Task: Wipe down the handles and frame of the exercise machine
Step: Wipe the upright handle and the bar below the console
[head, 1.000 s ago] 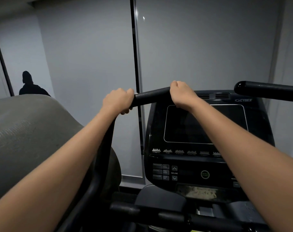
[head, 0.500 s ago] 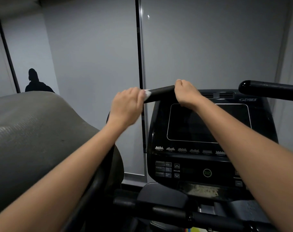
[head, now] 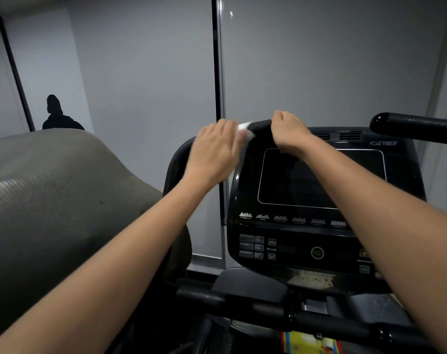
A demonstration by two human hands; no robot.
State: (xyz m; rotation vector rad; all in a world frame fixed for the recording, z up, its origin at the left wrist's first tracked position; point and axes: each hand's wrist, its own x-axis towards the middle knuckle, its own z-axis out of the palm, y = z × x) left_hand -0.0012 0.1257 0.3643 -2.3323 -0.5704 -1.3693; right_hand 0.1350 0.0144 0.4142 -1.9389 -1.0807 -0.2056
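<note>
Head view, single frame, items listed outward from the hands.

Right hand [head: 289,132]: clenched over the top of the left handle [head: 259,127], a black bar that runs between the two hands; knuckles up, forearm reaching in from the lower right.

Left hand [head: 214,152]: blurred, fingers curled and pressing a small white cloth [head: 245,130] against the same handle, just left of the right hand. The cloth shows only as a pale patch at the fingertips; how much of it is wrapped round the bar cannot be told.

Below and to the left of the left hand: the handle bends down into a dark curved frame tube [head: 172,169].

Below the right hand: black console [head: 319,251] of the exercise machine, with a dark blank screen [head: 319,180], a row of small program icons beneath it, an incline pad with up and down arrows, and a round quick-start button [head: 317,252].

Right of the right hand, well apart: second handle [head: 416,127], black, rounded end, untouched.

Beneath both forearms: a black crossbar [head: 268,309].

Left of the left forearm: a large grey textured surface [head: 51,200].

Beyond the hands: pale wall panels split by a dark vertical strip [head: 217,60].
</note>
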